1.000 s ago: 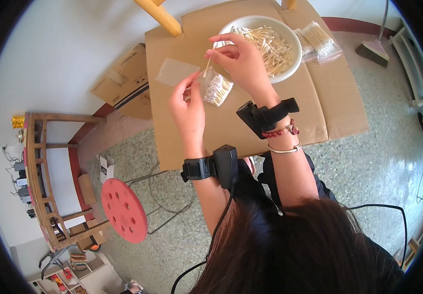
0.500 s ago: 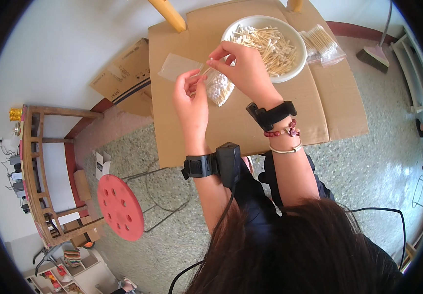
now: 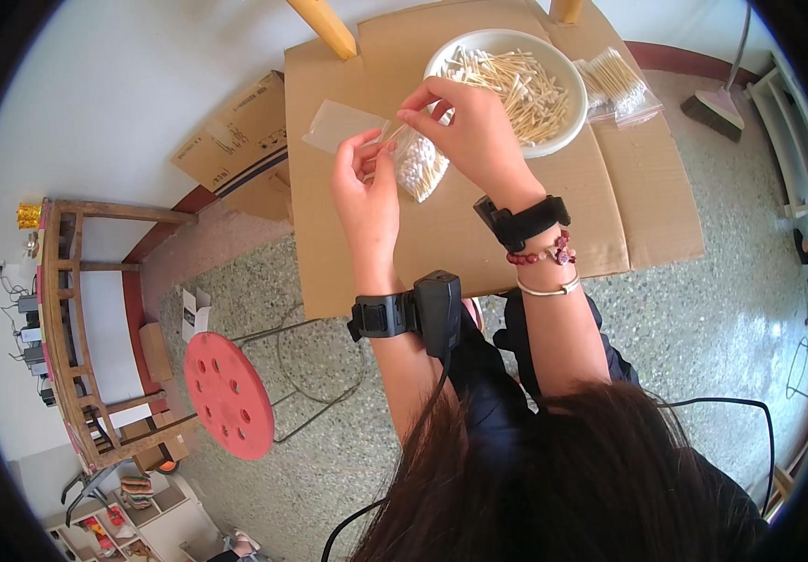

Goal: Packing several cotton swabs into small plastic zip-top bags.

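Observation:
My left hand (image 3: 368, 187) has its thumb and curled fingers closed around the lower ends of a few cotton swabs (image 3: 393, 134). Just right of it, my right hand (image 3: 471, 126) pinches with thumb and forefinger at the top of these swabs; the fingertips partly hide what they hold. Below and between the hands, a bundle of cotton swabs (image 3: 420, 169) lies on the cardboard, white tips toward me. Partly behind my right hand stands a white bowl (image 3: 580, 112) filled with loose swabs. A clear plastic bag (image 3: 343, 125) lies flat beyond my left hand.
Filled bags of cotton swabs (image 3: 617, 82) lie right of the bowl on the cardboard tabletop (image 3: 554, 220). Yellow wooden legs (image 3: 324, 28) rise at its far edge. A red round stool (image 3: 229, 398) stands on the left. A broom (image 3: 713, 110) leans at the far right.
Both hands stay almost in place. My right fingertips have shifted very slightly over the swabs; the bowl, bundle and bags have not moved.

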Available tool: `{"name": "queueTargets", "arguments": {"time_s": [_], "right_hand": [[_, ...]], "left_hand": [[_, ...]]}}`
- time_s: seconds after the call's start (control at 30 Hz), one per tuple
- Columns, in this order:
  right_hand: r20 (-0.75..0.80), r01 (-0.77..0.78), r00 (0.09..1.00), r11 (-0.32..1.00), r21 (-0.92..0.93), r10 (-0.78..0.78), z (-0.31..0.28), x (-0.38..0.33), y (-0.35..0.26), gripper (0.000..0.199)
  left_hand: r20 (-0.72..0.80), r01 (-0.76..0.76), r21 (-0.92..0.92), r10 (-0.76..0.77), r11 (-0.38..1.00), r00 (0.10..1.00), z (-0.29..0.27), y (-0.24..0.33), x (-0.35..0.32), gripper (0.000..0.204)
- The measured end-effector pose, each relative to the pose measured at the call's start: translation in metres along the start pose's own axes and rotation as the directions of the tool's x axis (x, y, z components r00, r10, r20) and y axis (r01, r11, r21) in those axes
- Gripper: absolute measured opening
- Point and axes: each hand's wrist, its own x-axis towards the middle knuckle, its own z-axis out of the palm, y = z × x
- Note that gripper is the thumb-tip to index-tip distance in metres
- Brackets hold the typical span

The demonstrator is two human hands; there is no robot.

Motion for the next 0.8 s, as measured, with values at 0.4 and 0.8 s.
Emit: {"name": "queueTargets", "arguments": {"time_s": [0.4,0.8], "right_hand": [[0.123,-0.041,0.992,0.997,0.060,0.033,-0.0031,-0.0017,-0.0020,0.013],[0.207,0.062,0.978,0.987,-0.145,-0.031,-0.0020,-0.0065,0.0017,0.019]], "left_hand": [[0.014,-0.002,0.015,0.001,1.000,1.000,0.0022,-0.0034,0.0014,0.024],[0.003,0.008,0.043,-0.008,0.999,1.000,0.0024,-0.0037,0.0008,0.024]]}}
